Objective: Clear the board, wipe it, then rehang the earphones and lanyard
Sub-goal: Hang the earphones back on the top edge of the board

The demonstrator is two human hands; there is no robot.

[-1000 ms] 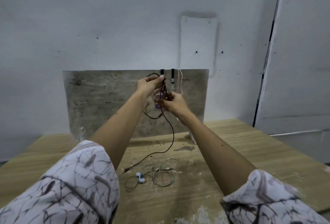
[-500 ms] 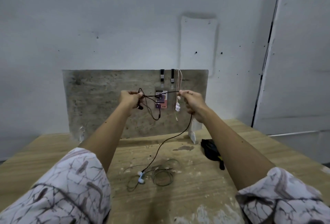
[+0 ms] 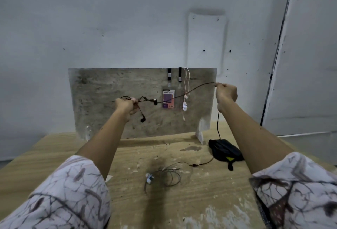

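Both bare forearms emerge from pushed-up white sleeves (image 3: 60, 196) with dark branch-like lines.

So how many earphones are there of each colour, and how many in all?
Black earphones, stretched between the left hand and the right hand: 1 set
Pink-white earphones, hanging on the board: 1 set
Grey-wired earphones with white buds, on the table: 1 set
Total: 3 sets

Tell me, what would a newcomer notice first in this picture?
First, the thin black earphone cable stretched between the left hand and right hand, before the upright grey stone board. Next, the purple card holder hanging there.
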